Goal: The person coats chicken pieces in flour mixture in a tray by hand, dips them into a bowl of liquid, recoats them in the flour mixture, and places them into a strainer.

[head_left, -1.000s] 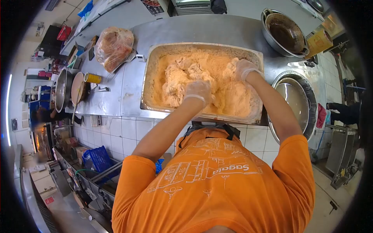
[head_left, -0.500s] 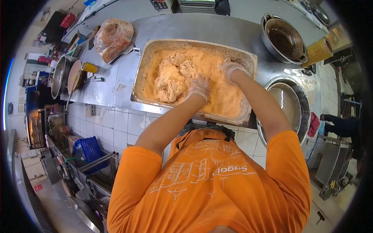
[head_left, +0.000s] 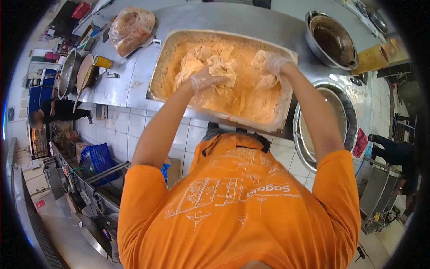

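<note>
Grips a coated piece in the left hand, with half-curled fingers. Touches a second piece with the right hand; cannot tell whether closed around it. Contains both within the tray, above powder between the hands. To locate: bag beyond left hand, leftward; basin right of right hand.

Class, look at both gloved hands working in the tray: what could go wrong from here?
Powder might spill over the rim of the tray as the left hand works at a coated piece.

The tray sits close to the near edge of the worktable, so a hard push could tip or shift it.

Loose powder from the right hand may drop into the basin beside the tray.
</note>
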Available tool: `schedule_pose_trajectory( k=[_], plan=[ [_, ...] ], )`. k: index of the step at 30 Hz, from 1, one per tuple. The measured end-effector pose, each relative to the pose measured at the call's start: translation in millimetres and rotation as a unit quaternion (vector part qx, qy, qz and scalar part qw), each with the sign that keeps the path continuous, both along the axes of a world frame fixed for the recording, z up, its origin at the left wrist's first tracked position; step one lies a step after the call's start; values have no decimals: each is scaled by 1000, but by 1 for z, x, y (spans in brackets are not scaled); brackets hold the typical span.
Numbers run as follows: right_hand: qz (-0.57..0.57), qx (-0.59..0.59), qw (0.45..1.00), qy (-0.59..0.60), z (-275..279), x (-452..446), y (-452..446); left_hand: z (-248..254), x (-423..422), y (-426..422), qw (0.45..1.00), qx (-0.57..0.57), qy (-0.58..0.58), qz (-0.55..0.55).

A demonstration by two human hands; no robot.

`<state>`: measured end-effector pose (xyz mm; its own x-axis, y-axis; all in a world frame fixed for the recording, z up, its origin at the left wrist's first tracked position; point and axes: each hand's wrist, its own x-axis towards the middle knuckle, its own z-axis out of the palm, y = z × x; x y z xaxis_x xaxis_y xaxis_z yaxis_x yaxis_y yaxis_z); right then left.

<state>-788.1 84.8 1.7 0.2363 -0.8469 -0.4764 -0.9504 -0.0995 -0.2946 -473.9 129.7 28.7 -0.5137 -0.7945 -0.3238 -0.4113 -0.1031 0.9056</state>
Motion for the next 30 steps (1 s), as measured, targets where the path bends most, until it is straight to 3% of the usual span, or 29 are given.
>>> schedule_pose_trajectory(
  k=[3,4,7,9,10,12,15,17,19,20,21,22,23,24,25,26,27,29,30],
  plan=[
    [-15,-16,997,-78,38,7,-1,10,-2,1,958,193,188,99],
    [-27,-11,993,-111,62,18,18,6,-1,4,973,157,143,95],
    [27,-176,983,-46,70,28,40,20,-8,-14,993,57,2,105],
    [31,-137,990,4,60,36,35,35,-16,-6,981,47,-112,152],
    [16,-115,993,13,50,37,31,35,-16,-8,976,23,-178,125],
    [-63,-72,995,-25,26,34,3,37,-16,-16,950,-62,-294,81],
    [4,-119,987,-109,40,32,24,40,-15,-7,849,-289,-442,35],
    [-7,-134,976,-174,18,25,20,29,0,-8,838,-326,-437,34],
    [22,-187,954,-233,-63,19,-7,34,15,-12,815,-302,-495,-6],
    [50,-182,965,-181,-64,19,-1,43,17,-11,792,-260,-549,-53],
    [81,-178,972,-131,-65,19,4,55,18,3,797,-293,-528,-30],
    [81,-143,986,-35,-68,32,-3,42,27,-6,835,-186,-516,-50],
    [92,-104,988,63,-72,44,-11,37,34,3,843,-232,-483,-44],
    [114,-191,973,61,-26,55,11,4,55,-2,821,-299,-482,-61],
    [104,-179,977,52,-2,60,21,27,38,9,837,-252,-481,-58],
    [-12,-110,994,-19,-4,60,27,52,30,22,847,-195,-491,-53],
    [-120,-41,987,-100,-9,62,35,46,30,29,831,-207,-513,-62],
    [-102,-31,993,-45,-17,65,38,25,45,27,792,-235,-560,-58],
    [-87,-27,996,-16,-14,68,39,14,54,28,810,-283,-512,-46]
  ],
)
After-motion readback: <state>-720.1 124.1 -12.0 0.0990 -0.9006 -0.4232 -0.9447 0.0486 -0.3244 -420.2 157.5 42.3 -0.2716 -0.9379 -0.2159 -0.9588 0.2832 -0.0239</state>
